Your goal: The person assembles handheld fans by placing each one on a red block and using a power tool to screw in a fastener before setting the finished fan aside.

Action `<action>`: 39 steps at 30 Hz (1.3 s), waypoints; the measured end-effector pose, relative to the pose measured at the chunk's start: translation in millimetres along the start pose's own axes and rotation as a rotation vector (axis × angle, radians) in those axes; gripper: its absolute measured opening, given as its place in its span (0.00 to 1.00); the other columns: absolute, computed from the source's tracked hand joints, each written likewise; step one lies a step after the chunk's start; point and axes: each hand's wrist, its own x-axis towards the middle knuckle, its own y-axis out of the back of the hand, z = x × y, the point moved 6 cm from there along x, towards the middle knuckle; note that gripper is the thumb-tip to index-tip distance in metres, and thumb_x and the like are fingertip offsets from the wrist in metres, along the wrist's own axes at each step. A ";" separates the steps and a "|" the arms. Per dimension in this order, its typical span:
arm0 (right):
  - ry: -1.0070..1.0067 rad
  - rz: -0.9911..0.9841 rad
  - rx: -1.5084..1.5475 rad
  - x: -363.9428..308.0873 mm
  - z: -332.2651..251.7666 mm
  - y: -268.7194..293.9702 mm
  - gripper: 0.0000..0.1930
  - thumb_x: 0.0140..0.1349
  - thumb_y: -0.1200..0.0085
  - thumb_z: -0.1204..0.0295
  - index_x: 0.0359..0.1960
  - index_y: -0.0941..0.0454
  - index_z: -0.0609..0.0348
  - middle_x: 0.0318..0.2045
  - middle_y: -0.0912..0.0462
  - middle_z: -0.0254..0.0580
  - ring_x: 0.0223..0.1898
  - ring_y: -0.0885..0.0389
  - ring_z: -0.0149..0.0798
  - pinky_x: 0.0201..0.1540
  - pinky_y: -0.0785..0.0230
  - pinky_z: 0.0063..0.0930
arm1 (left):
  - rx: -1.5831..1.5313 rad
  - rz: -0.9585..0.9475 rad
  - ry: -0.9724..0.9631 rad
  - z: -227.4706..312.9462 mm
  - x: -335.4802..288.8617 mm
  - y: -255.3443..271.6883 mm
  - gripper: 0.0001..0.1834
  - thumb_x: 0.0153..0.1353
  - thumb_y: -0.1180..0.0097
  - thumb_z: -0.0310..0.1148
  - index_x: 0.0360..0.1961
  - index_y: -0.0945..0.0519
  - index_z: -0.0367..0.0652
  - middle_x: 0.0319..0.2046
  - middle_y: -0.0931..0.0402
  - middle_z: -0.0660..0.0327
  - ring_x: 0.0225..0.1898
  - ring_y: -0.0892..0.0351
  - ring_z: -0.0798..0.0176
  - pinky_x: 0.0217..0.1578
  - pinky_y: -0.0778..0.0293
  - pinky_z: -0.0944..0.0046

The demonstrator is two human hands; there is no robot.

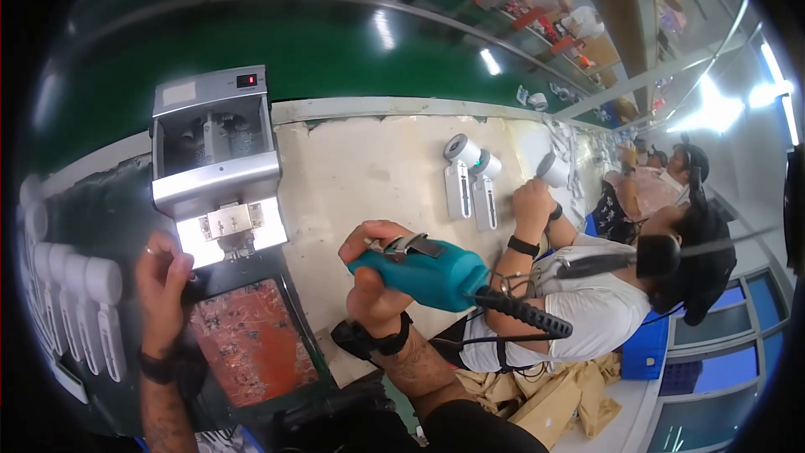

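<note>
**Right hand is gripping a teal tool while the left hand is hovering by a silver machine**

The right hand is wrapping its fingers and thumb around the teal tool, which is lying sideways above the desk, to the right of the machine. Its metal lever is sitting under the fingers, probably so that a squeeze can work it, and its thick black cord is trailing off to the right, away from the work area. The left hand is curling, its thumb and forefinger close together at the machine's lit front; whether they are pinching anything small, I cannot tell. The machine is presumably standing this close so its front stays within easy reach.

A worn red pad is lying just in front of the machine, between the two forearms, likely serving as a work surface. At far left, a row of white units is standing side by side, apparently lined up to save room. Two similar units are lying on the desk beyond the tool.

A co-worker is sitting at the right, holding another white unit; that person's arms and the cord are crowding the tool's right side.
</note>
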 end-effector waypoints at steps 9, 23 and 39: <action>-0.127 0.068 0.050 3.0 -5.8 -9.4 0.30 0.67 0.38 0.52 0.56 0.29 0.67 0.31 0.20 0.38 0.32 0.23 0.31 0.35 0.31 0.24 | -0.018 -0.007 0.003 4.6 -2.7 0.6 0.07 0.67 0.44 0.30 0.35 0.31 0.45 0.31 0.35 0.70 0.33 0.35 0.76 0.37 0.36 0.72; 0.018 0.132 -0.015 5.1 -11.3 -6.3 0.29 0.71 0.45 0.52 0.55 0.28 0.72 0.27 0.22 0.38 0.30 0.25 0.30 0.32 0.32 0.22 | 0.114 -0.096 -0.041 7.7 -4.7 0.7 0.13 0.68 0.37 0.36 0.34 0.29 0.43 0.30 0.33 0.73 0.32 0.34 0.80 0.32 0.35 0.74; -0.117 -0.007 -0.089 4.6 -27.6 -4.2 0.20 0.71 0.46 0.70 0.59 0.28 0.72 0.44 0.17 0.50 0.38 0.18 0.38 0.35 0.22 0.29 | -0.041 0.015 -0.138 3.8 1.4 2.8 0.10 0.70 0.38 0.37 0.34 0.22 0.43 0.27 0.26 0.71 0.31 0.29 0.78 0.32 0.30 0.72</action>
